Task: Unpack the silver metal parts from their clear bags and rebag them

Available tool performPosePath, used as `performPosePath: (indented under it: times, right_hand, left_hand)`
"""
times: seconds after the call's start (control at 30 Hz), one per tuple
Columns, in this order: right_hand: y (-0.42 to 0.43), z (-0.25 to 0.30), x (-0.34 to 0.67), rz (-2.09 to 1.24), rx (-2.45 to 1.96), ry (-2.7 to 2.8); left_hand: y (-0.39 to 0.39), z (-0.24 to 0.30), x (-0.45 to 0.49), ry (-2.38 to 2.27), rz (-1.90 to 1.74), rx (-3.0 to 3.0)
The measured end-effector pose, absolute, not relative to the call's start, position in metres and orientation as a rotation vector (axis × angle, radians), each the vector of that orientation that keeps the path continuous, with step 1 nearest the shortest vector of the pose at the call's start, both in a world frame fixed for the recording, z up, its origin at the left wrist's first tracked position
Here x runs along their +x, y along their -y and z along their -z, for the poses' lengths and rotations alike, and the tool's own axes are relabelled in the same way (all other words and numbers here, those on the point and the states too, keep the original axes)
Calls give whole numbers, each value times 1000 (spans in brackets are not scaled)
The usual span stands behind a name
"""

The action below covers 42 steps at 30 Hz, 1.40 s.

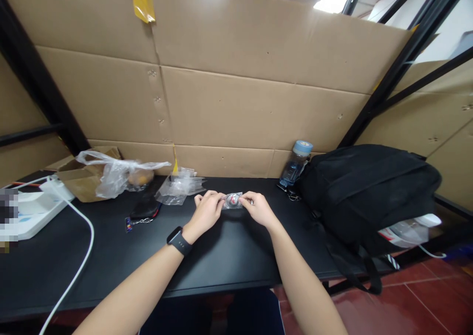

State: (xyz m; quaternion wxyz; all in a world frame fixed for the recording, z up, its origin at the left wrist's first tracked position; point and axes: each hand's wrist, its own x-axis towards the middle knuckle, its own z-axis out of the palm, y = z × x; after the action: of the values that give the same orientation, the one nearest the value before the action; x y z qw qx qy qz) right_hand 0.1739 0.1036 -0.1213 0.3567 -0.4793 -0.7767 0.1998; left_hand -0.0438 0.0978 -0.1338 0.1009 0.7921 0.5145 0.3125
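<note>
Both hands pinch a small clear packet [232, 200] between them: the left hand [207, 209] has its fingertips closed on the packet's left edge, and the right hand [258, 208] has its fingertips closed on the right edge. The packet sits just above the black table [221, 261], near its far edge, with something round and reddish inside that is too small to make out. Judging by the two-sided pinch, the step in hand is working the packet itself, pulling or turning it between the fingers. Any further move calls for a firm hold on the thin film and small, even pulls, as the plastic looks slippery. A black watch [179, 241] circles the left wrist. A heap of clear bags [181, 186] lies just left of the hands, a dark pouch [146, 206] beside it, and a water bottle [295, 165] and a black backpack [369, 197] are to the right.
</note>
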Motion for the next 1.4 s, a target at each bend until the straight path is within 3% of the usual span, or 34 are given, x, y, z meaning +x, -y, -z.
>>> performPosePath:
  times: [0.5,0.7,0.93,1.17,1.4]
  right_hand:
    - [-113,132,156,-906,-1138,1701]
    - [-174,108,145,-765,-1443,1718]
    - [-244,102,88,-691,-1808,1835]
    - [-252,109,72,-542,-1974,1908]
    - [-230,74,140,-565,-1803,2178]
  left_hand:
    - [-109,124,-63,-1501,-957,2240]
    - [-136,124,-107,-1691,-979,2264]
    - [-135,123,-124,-1240,-587,2532]
    - [-130,127,-114,-1390,-493,2606]
    - [-125,123,-113,-1406,-526,2631]
